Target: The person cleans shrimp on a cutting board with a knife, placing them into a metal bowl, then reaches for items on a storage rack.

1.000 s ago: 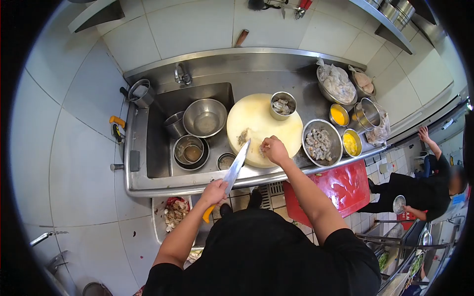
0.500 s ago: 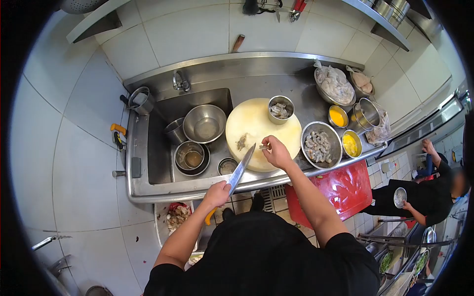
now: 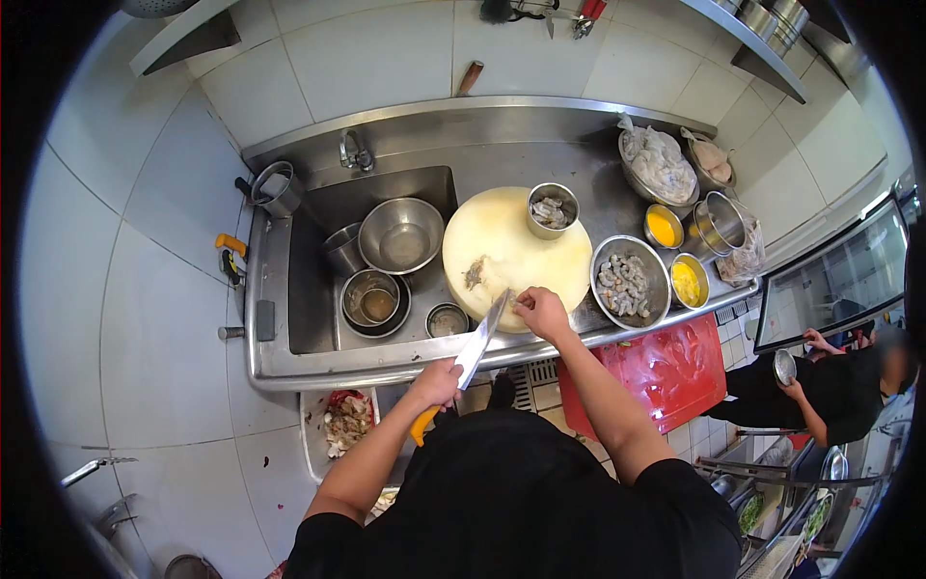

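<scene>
My left hand [image 3: 436,382] is closed around a knife [image 3: 482,340] with a yellow handle, its blade pointing up and away over the near edge of the round white cutting board [image 3: 516,256]. Close beside the blade's tip, my right hand [image 3: 542,314] pinches a small shrimp [image 3: 517,303], mostly covered by the fingers. A little pile of dark scraps [image 3: 475,272] lies on the board's left part. At the board's far right stands a steel container [image 3: 552,210] with shrimp in it. Right of the board, a steel bowl [image 3: 629,282] holds many grey shrimp.
Left of the board is a sink [image 3: 313,289] with steel bowls and pots. Yellow liquid fills two small containers at the right, near bagged food [image 3: 658,162]. A red board [image 3: 666,372] lies below the counter edge. A co-worker [image 3: 820,381] holds a bowl by an open glass door [image 3: 830,280].
My right hand has come slightly nearer to me, and the knife tip now sits closer to its fingers. Behind, the glass door has swung open and the co-worker's raised hand has lowered.
</scene>
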`<state>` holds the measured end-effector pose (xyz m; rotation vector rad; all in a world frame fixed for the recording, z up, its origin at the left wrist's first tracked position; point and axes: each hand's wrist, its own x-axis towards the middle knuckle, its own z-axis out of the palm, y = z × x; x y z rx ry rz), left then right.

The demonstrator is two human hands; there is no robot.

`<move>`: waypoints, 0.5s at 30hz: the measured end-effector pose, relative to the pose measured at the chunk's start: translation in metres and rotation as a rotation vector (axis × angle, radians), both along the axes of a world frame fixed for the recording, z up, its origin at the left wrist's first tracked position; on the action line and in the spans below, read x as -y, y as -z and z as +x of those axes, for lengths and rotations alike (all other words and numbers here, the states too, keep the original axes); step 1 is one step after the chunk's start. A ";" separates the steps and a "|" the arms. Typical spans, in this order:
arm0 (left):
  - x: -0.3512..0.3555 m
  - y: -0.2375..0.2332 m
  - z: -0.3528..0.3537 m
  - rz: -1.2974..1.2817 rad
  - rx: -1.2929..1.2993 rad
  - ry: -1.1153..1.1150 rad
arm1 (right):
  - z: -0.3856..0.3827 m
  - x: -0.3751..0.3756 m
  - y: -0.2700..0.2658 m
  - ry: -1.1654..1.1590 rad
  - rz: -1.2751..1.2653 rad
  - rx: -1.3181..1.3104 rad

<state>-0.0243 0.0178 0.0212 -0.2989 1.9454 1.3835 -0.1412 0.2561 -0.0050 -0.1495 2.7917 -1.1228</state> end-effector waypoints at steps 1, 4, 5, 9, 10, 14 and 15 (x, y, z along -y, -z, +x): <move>0.001 0.006 -0.004 -0.109 -0.057 0.066 | 0.000 0.000 -0.003 0.001 0.001 0.000; 0.003 0.014 -0.013 -0.294 -0.201 0.153 | 0.000 -0.002 -0.008 0.032 -0.002 0.147; 0.003 0.015 -0.014 -0.290 -0.224 0.135 | -0.001 -0.003 -0.006 0.012 -0.002 0.124; -0.006 -0.012 -0.016 -0.249 -0.114 0.105 | 0.001 -0.005 0.001 -0.011 0.012 0.070; -0.003 -0.009 -0.014 -0.251 -0.118 0.114 | 0.001 -0.005 0.002 -0.002 0.009 0.068; 0.001 -0.051 -0.009 -0.624 -0.502 0.226 | -0.012 -0.011 -0.019 0.108 -0.191 -0.029; 0.000 -0.065 -0.006 -0.665 -0.516 0.186 | -0.021 -0.012 -0.035 0.148 -0.242 -0.097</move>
